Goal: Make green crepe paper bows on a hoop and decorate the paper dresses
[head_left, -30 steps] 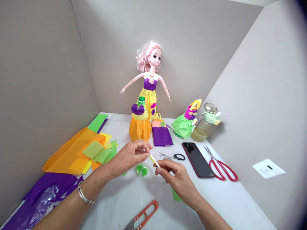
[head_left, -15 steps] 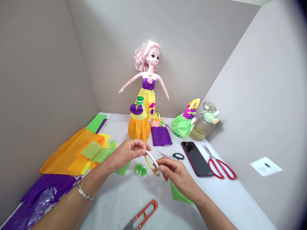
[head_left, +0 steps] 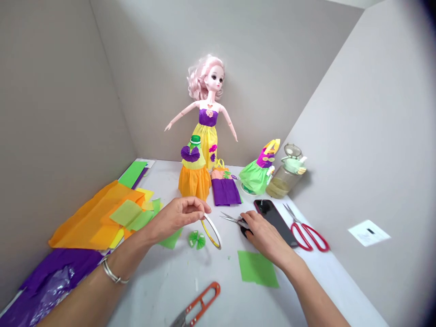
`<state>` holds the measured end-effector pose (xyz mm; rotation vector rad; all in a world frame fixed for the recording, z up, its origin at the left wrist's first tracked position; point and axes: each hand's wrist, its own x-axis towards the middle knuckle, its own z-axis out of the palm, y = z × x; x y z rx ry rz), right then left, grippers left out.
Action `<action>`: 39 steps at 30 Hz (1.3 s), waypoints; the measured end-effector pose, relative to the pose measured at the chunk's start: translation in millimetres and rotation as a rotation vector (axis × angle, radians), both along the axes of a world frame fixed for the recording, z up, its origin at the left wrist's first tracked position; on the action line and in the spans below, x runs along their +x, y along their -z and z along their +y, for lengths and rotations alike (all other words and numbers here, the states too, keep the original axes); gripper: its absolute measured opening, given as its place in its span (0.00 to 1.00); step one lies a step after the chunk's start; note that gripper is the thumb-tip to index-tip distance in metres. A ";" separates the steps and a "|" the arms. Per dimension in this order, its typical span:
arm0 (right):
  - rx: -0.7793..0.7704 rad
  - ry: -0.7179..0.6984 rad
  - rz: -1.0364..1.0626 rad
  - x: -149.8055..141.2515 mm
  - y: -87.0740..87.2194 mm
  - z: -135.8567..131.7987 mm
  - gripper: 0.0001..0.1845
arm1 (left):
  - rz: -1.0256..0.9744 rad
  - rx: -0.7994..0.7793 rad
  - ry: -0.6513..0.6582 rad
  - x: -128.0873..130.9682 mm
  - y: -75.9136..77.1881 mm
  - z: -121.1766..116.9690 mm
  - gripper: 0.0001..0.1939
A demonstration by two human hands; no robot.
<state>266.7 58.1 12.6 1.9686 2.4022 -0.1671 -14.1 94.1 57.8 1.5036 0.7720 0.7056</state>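
Left hand (head_left: 179, 217) pinches a tape roll (head_left: 211, 231); right hand (head_left: 267, 234) covers black-handled scissors (head_left: 233, 219), grip unclear.
Farther back, a glass jar (head_left: 284, 181) holds yellowish liquid (head_left: 279, 188).

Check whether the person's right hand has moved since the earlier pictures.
Yes: the right hand moved forward, onto the black-handled scissors.
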 end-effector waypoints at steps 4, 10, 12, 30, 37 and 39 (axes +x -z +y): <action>0.009 -0.021 -0.011 4.5 -0.2 -0.6 0.25 | 0.026 -0.005 0.042 -4.1 -4.9 1.2 0.07; -0.014 -0.063 0.222 6.2 -18.9 -7.5 0.19 | 0.055 0.010 0.100 -15.4 -9.8 3.7 0.07; -0.012 -0.088 0.417 1.9 -30.7 -10.5 0.17 | 0.067 0.015 0.110 -18.7 -10.5 4.3 0.07; -0.119 -0.294 0.618 -22.9 -50.2 -32.2 0.23 | 0.189 0.038 0.250 -11.6 -20.6 -6.9 0.05; -0.057 -0.313 0.557 -25.7 -50.7 -35.5 0.24 | 0.189 0.044 0.248 -5.7 -18.5 -9.7 0.06; -0.035 -0.326 0.541 -25.9 -51.4 -35.5 0.24 | 0.186 0.048 0.244 -5.8 -18.2 -9.6 0.06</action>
